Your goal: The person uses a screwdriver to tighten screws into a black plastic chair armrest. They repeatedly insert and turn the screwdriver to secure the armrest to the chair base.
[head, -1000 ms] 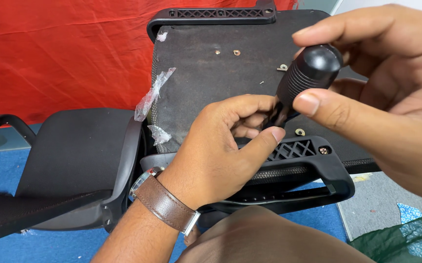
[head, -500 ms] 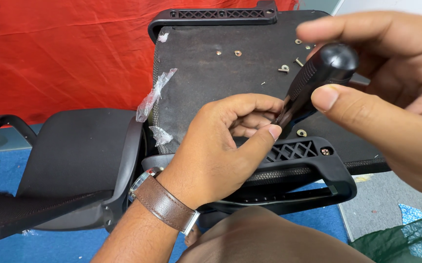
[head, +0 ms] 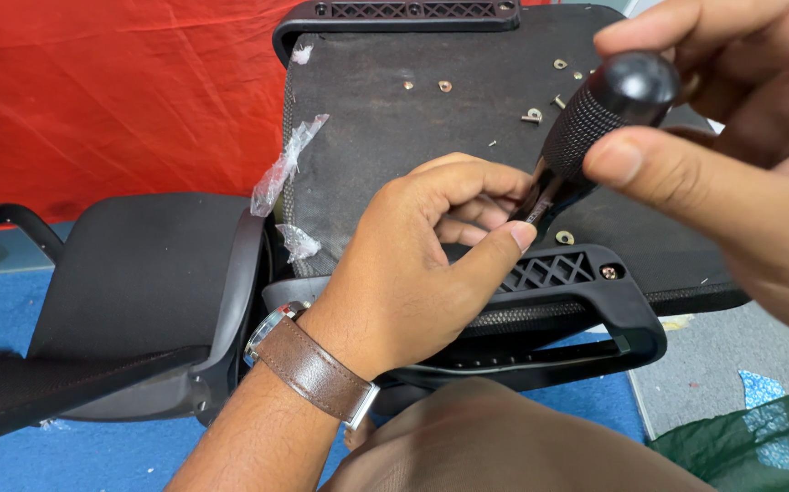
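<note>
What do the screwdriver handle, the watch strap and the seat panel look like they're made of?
Screwdriver handle: likely black plastic or rubber, with a knurled grip and smooth glossy cap.
Watch strap: looks like brown leather, matte, with stitching along the edges and a metal case.
Seat panel: appears covered in dark, dull fabric with a fine weave, dotted with small metal inserts.

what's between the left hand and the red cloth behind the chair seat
In the head view, a dark seat underside lies between the left hand and the red cloth, with torn clear plastic clinging to its edge.
</note>
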